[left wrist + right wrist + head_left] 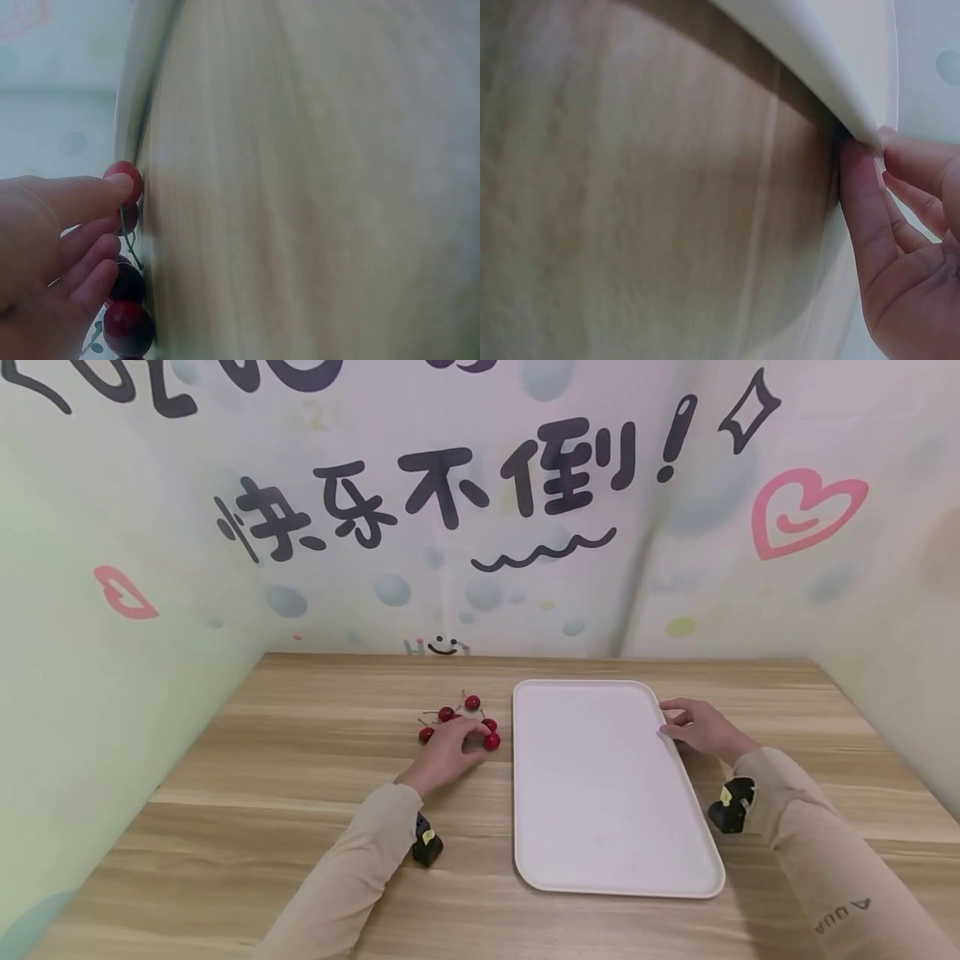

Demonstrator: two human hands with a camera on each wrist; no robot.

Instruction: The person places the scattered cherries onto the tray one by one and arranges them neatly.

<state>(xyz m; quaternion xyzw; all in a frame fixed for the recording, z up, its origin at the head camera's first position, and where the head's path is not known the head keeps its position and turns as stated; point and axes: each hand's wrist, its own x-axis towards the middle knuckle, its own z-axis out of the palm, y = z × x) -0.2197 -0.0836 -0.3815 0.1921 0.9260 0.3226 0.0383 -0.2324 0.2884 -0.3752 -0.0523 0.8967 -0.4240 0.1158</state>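
Several red cherries (446,714) with thin stems lie in a loose group on the wooden table, left of a white tray (600,793). My left hand (442,756) is over the near side of the group. Its thumb and forefinger are spread apart beside the nearest cherry (491,741). In the left wrist view the thumb overlaps a cherry (124,180); contact cannot be told. More cherries (127,328) sit below the fingers there. My right hand (705,727) pinches the tray's right rim near its far corner, with thumb and fingers on either side of the rim (810,60).
The wooden table (300,827) reaches back to a printed white wall cloth (450,593) with dark characters and pink hearts. Black wrist cameras (427,842) are worn at both cuffs.
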